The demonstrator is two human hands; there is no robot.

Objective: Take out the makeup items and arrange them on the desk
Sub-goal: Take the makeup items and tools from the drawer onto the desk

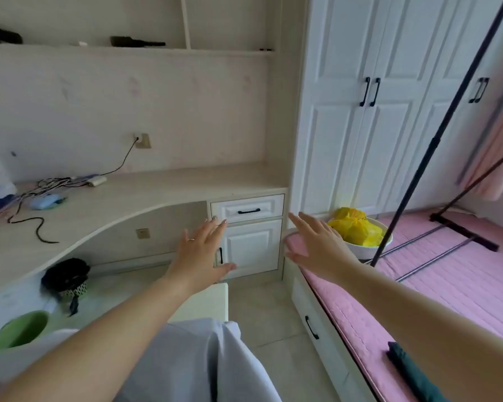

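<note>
My left hand [199, 250] reaches forward with its fingers straight and spread, holding nothing; my right hand [317, 245] does the same beside it, palm down, thumb out. A thin ring sits on one left finger.

Just past my left fingertips is a small white drawer [247, 208] with a dark handle, closed, and under it a cabinet door [253, 245], also closed — my left thumb hangs near its handle. No makeup items show anywhere; whether they are inside the drawer or cabinet I cannot tell.

Further left of my left hand the pale curved desk [134, 201] carries a tangle of cables [41, 190] and a light-blue object [45, 202]. Below its edge sit a black-lined bin [66, 278] and a green tub [18, 332].

Beyond my right hand stands a white bowl [360, 250] with yellow bags in it, on a pink mattress [447, 280] — behind it, a white wardrobe [389, 97] with a dark pole stand [436, 134] leaning across.
</note>
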